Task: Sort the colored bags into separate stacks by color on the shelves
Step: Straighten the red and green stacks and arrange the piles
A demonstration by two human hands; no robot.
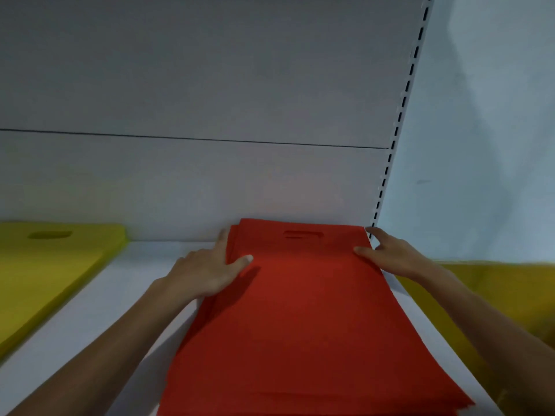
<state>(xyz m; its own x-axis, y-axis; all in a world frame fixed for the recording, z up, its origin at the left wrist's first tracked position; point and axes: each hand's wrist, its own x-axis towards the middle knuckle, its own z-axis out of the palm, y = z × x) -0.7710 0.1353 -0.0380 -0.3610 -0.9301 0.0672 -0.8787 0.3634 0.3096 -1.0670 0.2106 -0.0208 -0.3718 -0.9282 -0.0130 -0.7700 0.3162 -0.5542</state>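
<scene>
A stack of red bags point(300, 310) lies flat on the white shelf point(99, 319), its cut-out handle toward the back panel. My left hand point(207, 271) holds the stack's left edge, thumb on top and fingers along the side. My right hand point(387, 256) holds the right edge near the far corner, thumb on top and fingers down beside the stack. A stack of yellow bags point(45, 265) lies on the same shelf at the far left. More yellow material point(507, 301) shows low at the right, beyond the shelf end.
The grey back panel point(210, 175) rises right behind the red stack. A slotted shelf upright point(390, 163) runs up at the stack's right corner, with a pale wall point(480, 145) beyond it. Bare shelf lies between the two stacks.
</scene>
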